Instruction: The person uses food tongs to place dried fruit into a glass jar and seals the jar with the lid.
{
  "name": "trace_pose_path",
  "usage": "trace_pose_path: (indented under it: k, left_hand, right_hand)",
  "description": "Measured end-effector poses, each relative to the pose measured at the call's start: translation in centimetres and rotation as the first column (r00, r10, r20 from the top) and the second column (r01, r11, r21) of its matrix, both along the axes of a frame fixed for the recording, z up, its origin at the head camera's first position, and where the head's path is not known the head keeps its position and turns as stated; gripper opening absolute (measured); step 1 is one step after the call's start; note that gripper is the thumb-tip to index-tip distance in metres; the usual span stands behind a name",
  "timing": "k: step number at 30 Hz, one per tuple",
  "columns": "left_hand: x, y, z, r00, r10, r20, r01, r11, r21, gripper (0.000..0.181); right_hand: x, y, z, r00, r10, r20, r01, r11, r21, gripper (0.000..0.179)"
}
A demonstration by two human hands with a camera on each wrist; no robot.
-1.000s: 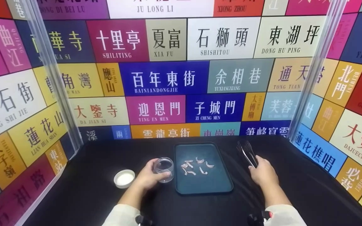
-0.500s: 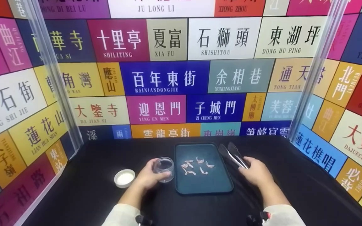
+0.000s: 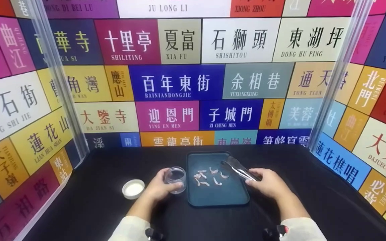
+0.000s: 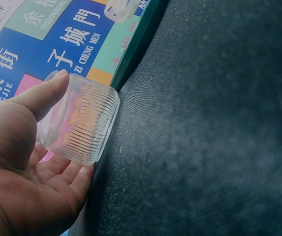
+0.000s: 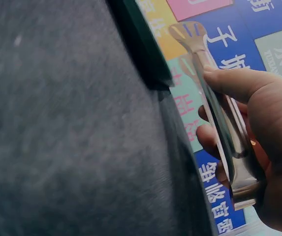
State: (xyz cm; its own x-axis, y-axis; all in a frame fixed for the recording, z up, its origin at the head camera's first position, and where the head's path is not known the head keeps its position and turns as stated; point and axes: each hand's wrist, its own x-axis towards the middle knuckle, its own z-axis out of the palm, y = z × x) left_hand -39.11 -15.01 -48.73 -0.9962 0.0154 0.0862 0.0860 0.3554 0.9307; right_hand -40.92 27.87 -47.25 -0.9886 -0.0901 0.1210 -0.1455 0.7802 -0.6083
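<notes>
Thumb and fingers of my left hand [image 3: 161, 186] grip a clear glass jar [image 3: 175, 180] by its sides, just left of the tray. Fine vertical ribs line the jar's wall [image 4: 92, 123] in the left wrist view. My right hand [image 3: 269, 183] holds metal tongs [image 3: 240, 170], whose tips overlap the tray's upper right part. Seen from the right wrist, the tongs [image 5: 222, 118] have slotted, spoon-shaped ends, and the thumb presses along one arm. Several small, pale pinkish curved pieces [image 3: 217, 181] lie on the dark teal tray [image 3: 218, 198], left of the tong tips.
A white round lid [image 3: 133, 189] lies on the black tablecloth [image 3: 102, 174] left of the left hand. The tray has a low raised rim. Behind the table stands a wall [image 3: 176, 82] of coloured signs, with clear posts at both corners.
My right hand has swung the tongs leftward, from beside the tray to over its upper right edge. The left hand and jar have stayed put; the pieces have not moved.
</notes>
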Motion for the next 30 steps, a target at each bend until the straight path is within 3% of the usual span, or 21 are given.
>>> trace_pose_path:
  k: [8,14,30]
  left_hand:
    - [-0.1,0.0,0.0,1.0,0.002,-0.004,-0.002,1.0,-0.005,0.089]
    - [-0.1,0.0,-0.1,1.0,0.003,-0.005,-0.003,1.0,-0.007,0.089]
    - [0.1,0.0,0.1,1.0,0.01,0.01,-0.01,1.0,-0.029,0.092]
  right_hand:
    - [0.5,-0.4,0.5,0.996,0.031,0.089,-0.034,0.999,0.036,0.052]
    - [0.9,-0.7,1.0,0.994,0.035,0.1,-0.042,0.996,0.075,0.042]
    - [0.8,-1.6,1.0,0.999,0.05,0.019,-0.052,0.994,0.1,0.027]
